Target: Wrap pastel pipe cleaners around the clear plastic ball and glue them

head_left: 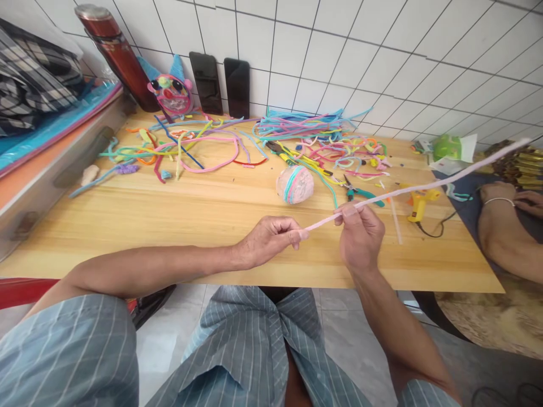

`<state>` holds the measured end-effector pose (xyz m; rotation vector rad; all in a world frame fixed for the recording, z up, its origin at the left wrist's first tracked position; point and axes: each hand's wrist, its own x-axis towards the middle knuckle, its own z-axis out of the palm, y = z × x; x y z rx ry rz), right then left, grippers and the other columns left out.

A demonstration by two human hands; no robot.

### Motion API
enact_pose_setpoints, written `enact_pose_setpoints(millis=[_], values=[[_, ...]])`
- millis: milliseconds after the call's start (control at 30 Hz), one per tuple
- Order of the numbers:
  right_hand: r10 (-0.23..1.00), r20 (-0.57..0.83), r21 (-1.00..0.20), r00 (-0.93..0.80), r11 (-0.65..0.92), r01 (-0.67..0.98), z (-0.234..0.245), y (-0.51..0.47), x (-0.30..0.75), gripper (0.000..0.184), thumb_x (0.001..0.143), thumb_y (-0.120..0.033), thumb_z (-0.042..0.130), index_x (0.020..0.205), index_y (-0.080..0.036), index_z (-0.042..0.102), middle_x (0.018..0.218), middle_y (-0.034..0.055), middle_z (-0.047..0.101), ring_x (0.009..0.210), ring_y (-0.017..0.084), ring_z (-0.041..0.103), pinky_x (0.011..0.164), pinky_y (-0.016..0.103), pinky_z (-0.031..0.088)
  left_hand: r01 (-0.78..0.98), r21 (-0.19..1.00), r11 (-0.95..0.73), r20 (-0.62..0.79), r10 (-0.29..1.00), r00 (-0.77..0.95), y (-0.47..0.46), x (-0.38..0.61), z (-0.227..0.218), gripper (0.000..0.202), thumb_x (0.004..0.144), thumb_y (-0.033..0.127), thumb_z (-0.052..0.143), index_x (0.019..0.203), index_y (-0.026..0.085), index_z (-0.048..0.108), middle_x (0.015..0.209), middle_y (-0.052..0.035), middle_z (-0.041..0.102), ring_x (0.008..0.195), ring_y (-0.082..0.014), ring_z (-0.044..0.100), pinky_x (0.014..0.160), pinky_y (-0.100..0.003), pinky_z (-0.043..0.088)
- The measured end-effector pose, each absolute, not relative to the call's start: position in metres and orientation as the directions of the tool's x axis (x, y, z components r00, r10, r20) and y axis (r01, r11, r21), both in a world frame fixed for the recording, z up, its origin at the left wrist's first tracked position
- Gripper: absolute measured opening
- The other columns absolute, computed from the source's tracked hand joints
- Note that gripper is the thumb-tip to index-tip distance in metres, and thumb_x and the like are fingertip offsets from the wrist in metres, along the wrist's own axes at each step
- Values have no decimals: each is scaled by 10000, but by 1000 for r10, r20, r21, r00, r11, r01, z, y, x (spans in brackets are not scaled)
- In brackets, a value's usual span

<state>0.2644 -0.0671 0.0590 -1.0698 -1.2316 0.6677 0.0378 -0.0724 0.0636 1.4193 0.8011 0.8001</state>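
A long pale pink pipe cleaner (pixel 428 185) stretches from my hands up toward the right edge of the view. My left hand (pixel 268 240) pinches its near end between thumb and fingers. Further along, my right hand (pixel 360 234) is closed on the same stem. Just beyond my hands sits a round pale pink ball (pixel 302 189) with turquoise and pink bands, touched by neither hand. Green-handled pliers (pixel 360 193) lie behind the stem, to the right of the ball. Yellow-handled cutters (pixel 282 151) lie behind the ball.
Loose coloured pipe cleaners (pixel 178 150) and a blue bundle (pixel 301 125) lie along the back. A decorated face ball (pixel 172 93), two phones (pixel 237 87) and a red flask (pixel 114 56) stand by the wall. At right are a yellow glue gun (pixel 419 204) and another person's arm (pixel 498 237).
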Motion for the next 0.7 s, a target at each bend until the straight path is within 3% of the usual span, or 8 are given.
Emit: enact_pose_setpoints(millis=[200,500,700], values=[[889,376,-926,262,348,147,66,-66,265,407,941,-631,833,773,-267,758,719,-1,645,696,178,585,663,344,502,-149,970,192,-73,814,576,-67,37,50,684,939,808,662,933,135,782,765,-17,698,532,-80,485,505,-252,358],[919,334,-943,212,321,93,57,-67,261,373,951,-586,839,784,-264,752,727,-11,653,706,168,583,695,337,501,-106,923,371,-216,724,655,-69,39,58,431,845,572,844,882,157,737,702,39,644,490,-47,447,483,-221,293],[930,270,-962,250,272,26,59,-61,260,402,910,-612,831,772,-251,718,741,-7,657,683,152,573,668,323,499,-67,955,288,-190,773,605,-85,32,58,415,869,568,798,863,156,748,687,34,625,564,-67,441,546,-228,306]])
